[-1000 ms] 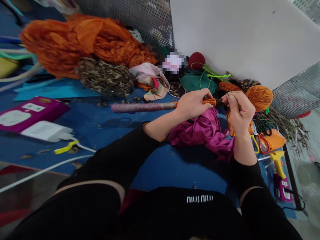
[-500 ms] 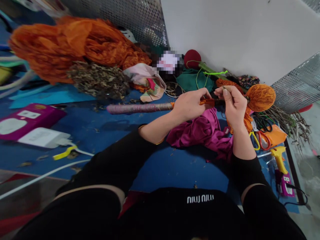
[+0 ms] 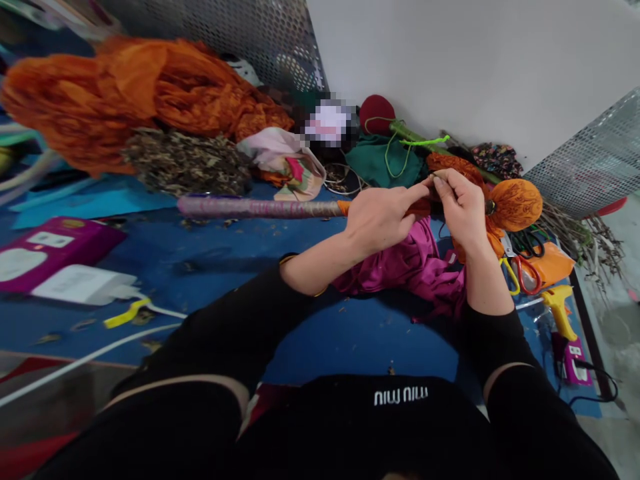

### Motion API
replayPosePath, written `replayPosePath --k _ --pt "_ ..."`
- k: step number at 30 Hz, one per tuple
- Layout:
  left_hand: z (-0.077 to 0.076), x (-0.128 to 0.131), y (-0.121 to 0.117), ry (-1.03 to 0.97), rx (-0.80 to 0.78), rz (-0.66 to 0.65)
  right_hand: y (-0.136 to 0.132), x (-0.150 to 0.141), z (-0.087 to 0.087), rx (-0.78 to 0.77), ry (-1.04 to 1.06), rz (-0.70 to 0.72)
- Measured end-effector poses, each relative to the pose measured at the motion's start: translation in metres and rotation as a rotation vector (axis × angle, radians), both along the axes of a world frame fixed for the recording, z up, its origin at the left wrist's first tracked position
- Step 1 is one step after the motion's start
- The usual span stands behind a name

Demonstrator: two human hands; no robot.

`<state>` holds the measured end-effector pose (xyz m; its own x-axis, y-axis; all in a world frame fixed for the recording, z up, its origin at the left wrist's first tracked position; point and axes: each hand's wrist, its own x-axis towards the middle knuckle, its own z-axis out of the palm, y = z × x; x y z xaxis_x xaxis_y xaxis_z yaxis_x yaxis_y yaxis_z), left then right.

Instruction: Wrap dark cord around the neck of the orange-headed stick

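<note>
A long wrapped stick (image 3: 280, 209) lies across in front of me, pinkish-purple at its left end. An orange cloth-covered ball (image 3: 518, 205) forms its right end. My left hand (image 3: 377, 217) is closed around the stick's middle, where orange cloth is wound on it. Close beside it, my right hand (image 3: 461, 203) pinches at the dark part of the stick near the ball; what sits between thumb and finger is too small to make out. The fingertips of both hands nearly meet. Crumpled magenta cloth (image 3: 400, 267) lies beneath them on the blue table (image 3: 320, 340).
A large orange cloth heap (image 3: 150, 87) and dried plant matter (image 3: 190, 163) lie at the back left. A purple power strip (image 3: 60, 250) with a white charger (image 3: 85, 279) is at left. Scissors (image 3: 529, 279) and a yellow glue gun (image 3: 561, 310) lie at right.
My left index finger has stretched toward my right fingertips, which have come closer to it. The stick's left end shows farther left. The whole view has shifted slightly.
</note>
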<state>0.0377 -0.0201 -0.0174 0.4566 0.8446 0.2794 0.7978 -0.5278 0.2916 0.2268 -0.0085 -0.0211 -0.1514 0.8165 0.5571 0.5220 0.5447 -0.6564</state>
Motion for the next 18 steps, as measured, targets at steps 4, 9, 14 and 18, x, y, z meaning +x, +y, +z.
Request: replayPosePath --k 4,9,14,18 --pt "-0.0035 -0.0011 0.0015 -0.008 0.027 -0.029 -0.0008 -0.0007 0.0017 0.009 0.008 0.012" --pt "-0.0039 -0.0008 0.0016 -0.003 0.046 -0.048 -0.0003 0.0002 0.0017 0.026 0.026 0.028" --pt "-0.0020 0.0011 0.0002 0.051 0.047 -0.051 0.0021 -0.0016 -0.0009 0.006 0.050 0.041" --pt "-0.0017 -0.0016 0.0022 0.036 0.039 -0.035 0.0037 -0.0013 0.0023 -0.063 0.185 0.103"
